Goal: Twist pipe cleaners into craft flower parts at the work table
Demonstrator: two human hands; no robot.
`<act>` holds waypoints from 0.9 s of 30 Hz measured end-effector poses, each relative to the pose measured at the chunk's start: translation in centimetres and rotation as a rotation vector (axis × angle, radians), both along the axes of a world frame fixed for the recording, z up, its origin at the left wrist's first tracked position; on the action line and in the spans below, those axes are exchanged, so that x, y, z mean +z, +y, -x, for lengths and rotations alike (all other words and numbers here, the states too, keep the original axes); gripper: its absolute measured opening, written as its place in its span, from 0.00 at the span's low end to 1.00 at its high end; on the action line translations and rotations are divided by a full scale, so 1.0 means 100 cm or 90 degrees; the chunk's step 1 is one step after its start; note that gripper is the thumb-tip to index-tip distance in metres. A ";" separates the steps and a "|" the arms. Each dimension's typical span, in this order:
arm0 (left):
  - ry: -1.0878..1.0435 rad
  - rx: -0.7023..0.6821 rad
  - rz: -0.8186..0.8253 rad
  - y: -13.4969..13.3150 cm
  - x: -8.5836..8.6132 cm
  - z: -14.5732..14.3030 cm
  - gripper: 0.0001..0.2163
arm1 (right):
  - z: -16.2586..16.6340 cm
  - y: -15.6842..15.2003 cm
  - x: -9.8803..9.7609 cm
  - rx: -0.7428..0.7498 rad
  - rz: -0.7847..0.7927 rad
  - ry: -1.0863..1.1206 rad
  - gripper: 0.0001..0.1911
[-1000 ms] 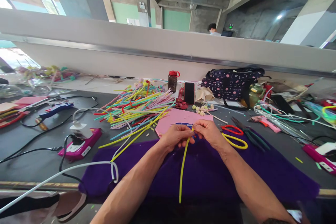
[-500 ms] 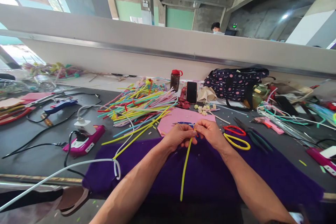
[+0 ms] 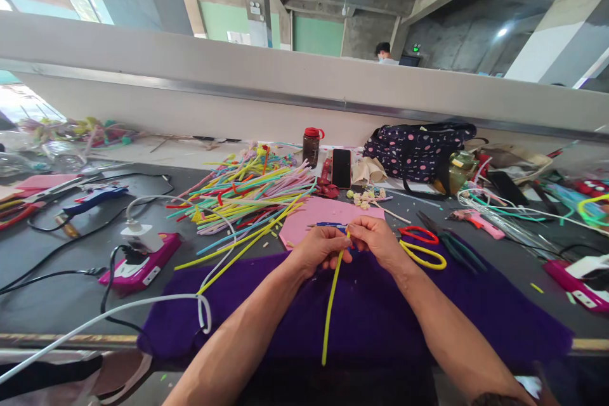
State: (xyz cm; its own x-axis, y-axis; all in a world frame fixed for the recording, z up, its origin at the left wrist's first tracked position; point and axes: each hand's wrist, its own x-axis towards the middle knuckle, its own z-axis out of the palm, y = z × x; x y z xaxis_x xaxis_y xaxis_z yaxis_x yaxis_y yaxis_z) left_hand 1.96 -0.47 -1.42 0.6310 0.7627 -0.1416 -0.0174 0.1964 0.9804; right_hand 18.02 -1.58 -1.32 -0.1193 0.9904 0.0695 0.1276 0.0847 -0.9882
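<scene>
A yellow pipe cleaner (image 3: 332, 311) hangs down from between my hands over the purple cloth (image 3: 375, 323). My left hand (image 3: 326, 247) pinches it near its upper end. Close against it, my right hand (image 3: 372, 238) has its fingers closed at the tip of the same pipe cleaner; the fingers hide the exact grip. Behind the hands lie a blue pen-like tool (image 3: 328, 224) and a pink sheet (image 3: 304, 216). Just right of my right hand are red and yellow loop handles, apparently of scissors (image 3: 423, 254), and dark-handled pliers (image 3: 457, 244).
A heap of coloured pipe cleaners (image 3: 247, 196) lies left of centre. Behind stand a red-capped bottle (image 3: 311, 147), a phone (image 3: 341, 168) and a patterned bag (image 3: 419, 151). Power strips (image 3: 143, 266) with cables flank the cloth; a pink glue gun (image 3: 480, 222) rests at right.
The view has shifted slightly, so the scene sits a little further left. Both hands keep nearly the same hold on the yellow pipe cleaner.
</scene>
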 end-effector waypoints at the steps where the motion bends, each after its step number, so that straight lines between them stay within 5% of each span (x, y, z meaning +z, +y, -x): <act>1: 0.002 -0.001 -0.001 0.000 0.001 0.000 0.12 | -0.001 0.001 0.000 -0.014 -0.004 0.001 0.12; 11: 0.051 -0.018 -0.002 -0.004 -0.001 -0.001 0.11 | -0.006 0.008 -0.003 -0.092 -0.018 0.046 0.13; 19: 0.114 -0.005 -0.069 -0.007 -0.001 -0.005 0.12 | -0.012 0.011 -0.004 -0.053 0.015 -0.002 0.14; 24: 0.267 0.253 -0.314 0.014 0.005 0.018 0.11 | -0.024 0.007 0.008 0.036 0.043 -0.088 0.14; 27: 0.514 0.482 -0.476 0.034 0.005 0.041 0.11 | -0.034 0.008 0.012 0.055 0.030 -0.173 0.13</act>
